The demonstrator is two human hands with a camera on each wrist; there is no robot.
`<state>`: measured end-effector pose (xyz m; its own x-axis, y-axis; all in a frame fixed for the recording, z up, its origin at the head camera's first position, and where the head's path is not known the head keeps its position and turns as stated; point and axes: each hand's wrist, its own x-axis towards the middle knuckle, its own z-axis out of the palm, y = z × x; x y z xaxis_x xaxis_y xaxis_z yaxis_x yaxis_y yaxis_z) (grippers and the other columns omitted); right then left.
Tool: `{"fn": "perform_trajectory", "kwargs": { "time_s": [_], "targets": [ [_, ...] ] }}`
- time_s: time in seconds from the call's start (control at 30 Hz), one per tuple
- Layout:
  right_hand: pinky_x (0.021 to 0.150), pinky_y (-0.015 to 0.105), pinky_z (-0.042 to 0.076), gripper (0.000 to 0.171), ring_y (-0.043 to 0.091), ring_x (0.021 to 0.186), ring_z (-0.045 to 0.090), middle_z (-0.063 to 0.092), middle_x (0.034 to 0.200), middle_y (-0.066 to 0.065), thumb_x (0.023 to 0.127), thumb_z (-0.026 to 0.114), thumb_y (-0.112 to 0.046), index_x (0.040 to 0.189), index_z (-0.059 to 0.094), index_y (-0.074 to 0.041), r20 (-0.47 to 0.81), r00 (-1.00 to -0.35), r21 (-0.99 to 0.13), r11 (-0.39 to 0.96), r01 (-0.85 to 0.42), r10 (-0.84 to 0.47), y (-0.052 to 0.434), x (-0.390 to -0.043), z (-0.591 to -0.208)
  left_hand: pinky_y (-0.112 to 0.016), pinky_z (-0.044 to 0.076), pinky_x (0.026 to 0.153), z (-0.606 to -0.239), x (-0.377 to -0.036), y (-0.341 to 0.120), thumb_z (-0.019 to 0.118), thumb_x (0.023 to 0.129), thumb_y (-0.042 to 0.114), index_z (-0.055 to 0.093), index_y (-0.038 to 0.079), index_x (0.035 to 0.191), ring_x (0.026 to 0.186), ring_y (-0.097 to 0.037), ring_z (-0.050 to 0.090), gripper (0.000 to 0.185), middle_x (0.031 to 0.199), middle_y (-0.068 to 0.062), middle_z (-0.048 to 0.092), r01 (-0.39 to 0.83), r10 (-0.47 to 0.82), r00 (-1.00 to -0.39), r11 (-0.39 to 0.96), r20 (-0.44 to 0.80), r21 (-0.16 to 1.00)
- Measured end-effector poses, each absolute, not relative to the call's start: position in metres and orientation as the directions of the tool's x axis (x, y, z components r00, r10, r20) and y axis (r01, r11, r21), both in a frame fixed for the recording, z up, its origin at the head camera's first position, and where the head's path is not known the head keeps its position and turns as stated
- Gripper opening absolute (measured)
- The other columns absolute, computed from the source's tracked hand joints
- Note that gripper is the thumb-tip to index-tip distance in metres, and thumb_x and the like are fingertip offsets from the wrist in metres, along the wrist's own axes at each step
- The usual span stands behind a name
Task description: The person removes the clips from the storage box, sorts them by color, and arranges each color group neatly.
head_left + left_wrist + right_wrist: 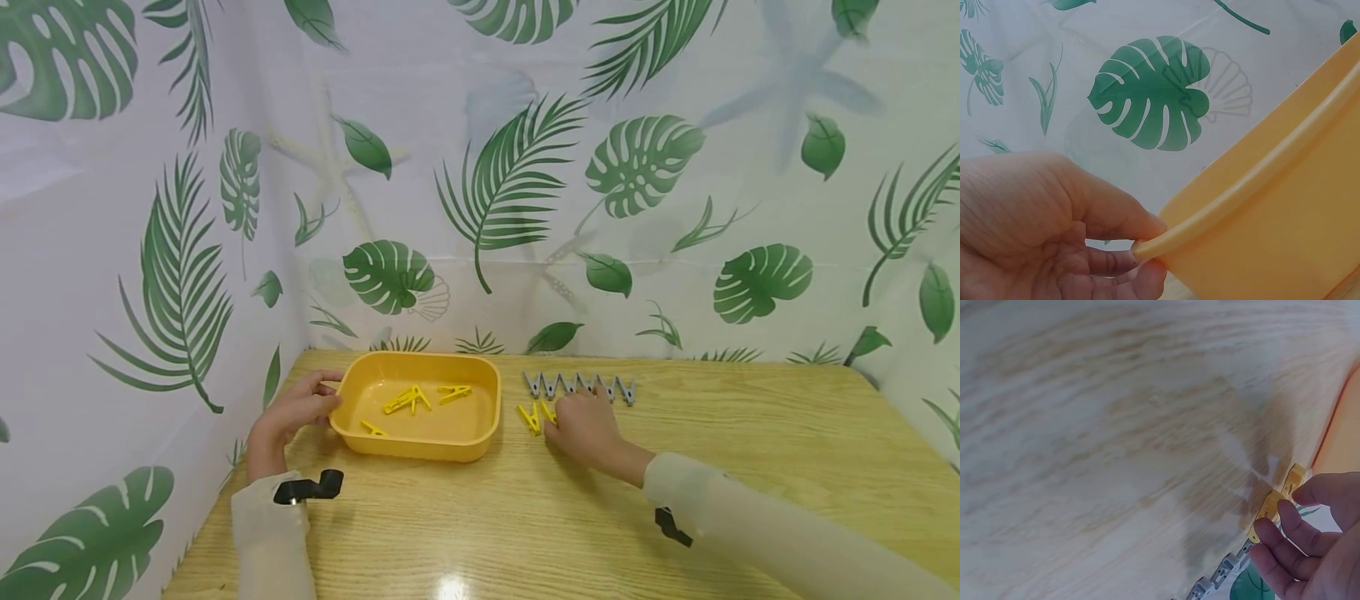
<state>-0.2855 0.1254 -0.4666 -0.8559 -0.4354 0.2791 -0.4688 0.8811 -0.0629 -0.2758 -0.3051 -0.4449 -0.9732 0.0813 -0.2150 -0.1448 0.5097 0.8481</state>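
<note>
Wooden table (750,467), left hand (296,410) gripping yellow tray (480,437) rim, right hand (585,425) fingers relaxed on yellow clothespins (534,415), grey clothespins (581,386) just behind.

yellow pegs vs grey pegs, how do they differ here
Colour: the yellow pegs are bright yellow, the grey pegs dull grey.
Place: several yellow pegs lie in the yellow tub, two more beside it on the table; the grey pegs are all on the table.
Order: the grey pegs sit in a neat row, the yellow ones lie scattered.
Contact: the right hand touches yellow pegs; whether it touches the grey row is unclear.
Both look alike in shape.
</note>
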Motion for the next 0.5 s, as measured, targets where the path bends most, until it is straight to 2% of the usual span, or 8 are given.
{"fn": "perform_trajectory", "kwargs": {
  "time_s": [0.27, 0.37, 0.5],
  "targets": [
    [0.1, 0.073, 0.041, 0.056, 0.019, 0.05, 0.044, 0.027, 0.045, -0.007, 0.088, 0.069, -0.017, 0.046, 0.031, -0.017, 0.285, -0.857, -0.087, 0.878, -0.47, -0.43, 0.126, -0.288, -0.461, -0.034, 0.055, 0.075, -0.442, -0.274, -0.304, 0.053, 0.099, 0.013, 0.037, -0.005, 0.149, 0.083, -0.02, 0.058, 0.055, 0.122, -0.026, 0.055, -0.135, 0.085, -0.975, 0.511, -0.207, 0.849],
    [0.097, 0.072, 0.044, 0.05, 0.02, 0.05, 0.047, 0.039, 0.044, -0.004, 0.088, 0.071, -0.018, 0.047, 0.042, -0.015, 0.298, -0.856, -0.092, 0.88, -0.466, -0.423, 0.125, -0.291, -0.457, -0.033, 0.055, 0.075, -0.441, -0.274, -0.303, 0.054, 0.099, 0.013, 0.038, -0.003, 0.149, 0.083, -0.019, 0.058, 0.055, 0.121, -0.024, 0.055, -0.143, 0.078, -0.974, 0.511, -0.211, 0.848],
    [0.091, 0.067, 0.048, 0.028, 0.022, 0.059, 0.056, 0.06, 0.058, 0.002, 0.087, 0.075, -0.02, 0.064, 0.063, -0.011, 0.321, -0.854, -0.125, 0.876, -0.466, -0.409, 0.122, -0.296, -0.451, -0.034, 0.055, 0.076, -0.442, -0.275, -0.304, 0.054, 0.099, 0.014, 0.038, -0.003, 0.149, 0.083, -0.019, 0.058, 0.055, 0.121, -0.023, 0.055, -0.148, 0.075, -0.974, 0.512, -0.215, 0.846]
  ]
}}
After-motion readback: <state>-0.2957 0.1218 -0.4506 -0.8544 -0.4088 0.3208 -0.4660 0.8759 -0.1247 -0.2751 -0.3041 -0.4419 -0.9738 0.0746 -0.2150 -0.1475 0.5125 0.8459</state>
